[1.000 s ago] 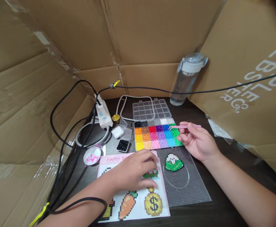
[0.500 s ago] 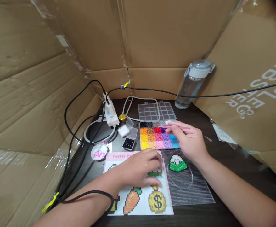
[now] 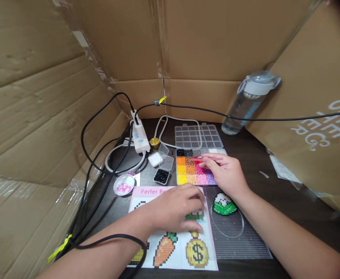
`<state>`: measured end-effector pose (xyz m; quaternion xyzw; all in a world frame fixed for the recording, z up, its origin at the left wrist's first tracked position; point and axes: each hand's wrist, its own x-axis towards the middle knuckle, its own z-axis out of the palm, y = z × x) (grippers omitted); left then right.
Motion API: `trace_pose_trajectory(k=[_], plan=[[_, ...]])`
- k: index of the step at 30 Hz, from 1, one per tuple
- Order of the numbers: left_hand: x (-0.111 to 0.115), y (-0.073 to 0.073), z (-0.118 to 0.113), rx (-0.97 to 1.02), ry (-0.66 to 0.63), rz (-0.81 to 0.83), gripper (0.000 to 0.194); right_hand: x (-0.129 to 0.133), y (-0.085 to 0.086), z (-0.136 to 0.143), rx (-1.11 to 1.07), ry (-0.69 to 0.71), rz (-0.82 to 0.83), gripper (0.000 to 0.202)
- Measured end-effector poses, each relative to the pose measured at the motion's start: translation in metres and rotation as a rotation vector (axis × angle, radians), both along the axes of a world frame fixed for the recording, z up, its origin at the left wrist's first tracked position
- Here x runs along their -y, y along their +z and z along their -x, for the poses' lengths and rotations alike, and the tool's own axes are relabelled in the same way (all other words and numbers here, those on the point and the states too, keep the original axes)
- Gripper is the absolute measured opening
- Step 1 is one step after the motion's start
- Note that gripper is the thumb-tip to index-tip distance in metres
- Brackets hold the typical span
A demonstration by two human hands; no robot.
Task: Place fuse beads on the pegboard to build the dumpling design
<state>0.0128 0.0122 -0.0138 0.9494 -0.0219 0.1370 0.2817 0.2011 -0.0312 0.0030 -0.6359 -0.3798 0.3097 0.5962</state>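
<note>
My right hand (image 3: 226, 174) pinches pink tweezers (image 3: 197, 159) over the upper rows of a divided bead box (image 3: 176, 172). The tweezer tips are near the brown and red compartments; whether a bead sits between them is too small to tell. My left hand (image 3: 181, 209) lies on a printed bead-pattern sheet (image 3: 182, 242), fingers curved and apart, holding nothing. The sheet shows a carrot and a money bag. To its right, a white and green rice-ball bead figure (image 3: 224, 205) sits on a clear pegboard (image 3: 242, 248), at the top of a transparent oval outline.
Small boxes of black beads (image 3: 161, 176) and white beads (image 3: 155, 159), plus a dish (image 3: 132, 182) of pink beads, stand left of the bead box. Beyond are a power strip (image 3: 140, 139), a gold cup (image 3: 154, 143) and a water bottle (image 3: 245, 104). A black cable (image 3: 123, 235) crosses my left forearm.
My right hand and the tweezers have shifted left over the bead box, from around red towards brown. My left hand stays on the sheet. The camera view has turned slightly left.
</note>
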Motion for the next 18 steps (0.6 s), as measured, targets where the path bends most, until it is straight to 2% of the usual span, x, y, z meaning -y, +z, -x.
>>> trace_pose_trajectory(k=[10,18], plan=[[-0.0005,-0.0018,0.0001,-0.009,-0.012,0.006,0.042,0.0001,-0.0037,0.0014,-0.148,0.009,-0.003,0.034],[-0.0006,-0.002,-0.0001,-0.017,-0.008,-0.004,0.039,-0.0002,-0.0019,-0.0017,0.052,0.015,-0.013,0.027]])
